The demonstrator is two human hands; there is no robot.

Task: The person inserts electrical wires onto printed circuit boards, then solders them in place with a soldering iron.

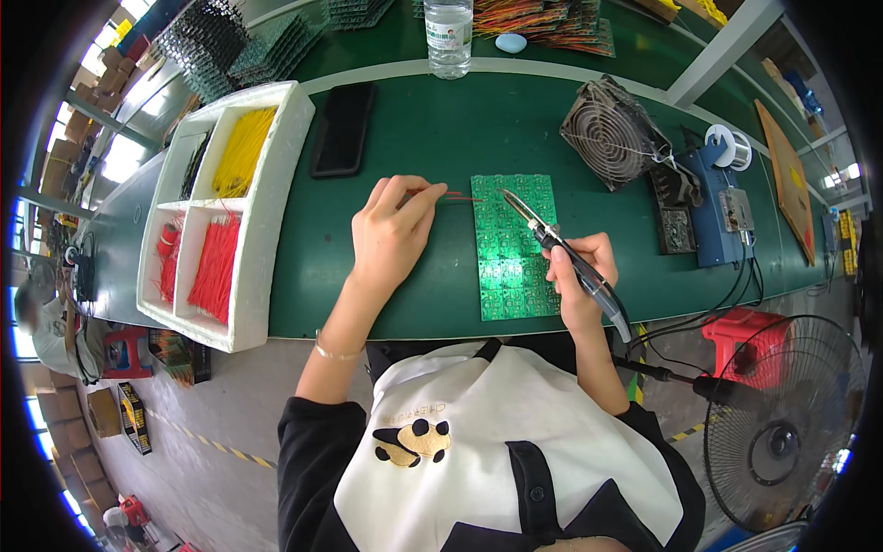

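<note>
On the green mat lies a panel of small green circuit boards [501,267], in front of me. My left hand [395,225] is closed in a pinch on a thin red wire [464,198], whose far end reaches over the panel's upper left part. Wrapped around a soldering iron [575,267], my right hand [584,276] is at the panel's right side. The iron's tip points up and left, close to the wire's end; whether they touch I cannot tell.
A white foam tray [258,221] with yellow and red wires stands left, beside a black phone [343,131]. Behind are a water bottle [449,41] and stacked boards [552,23]. Right are a small fan [612,133], a blue soldering station [713,207] and a solder spool [728,147].
</note>
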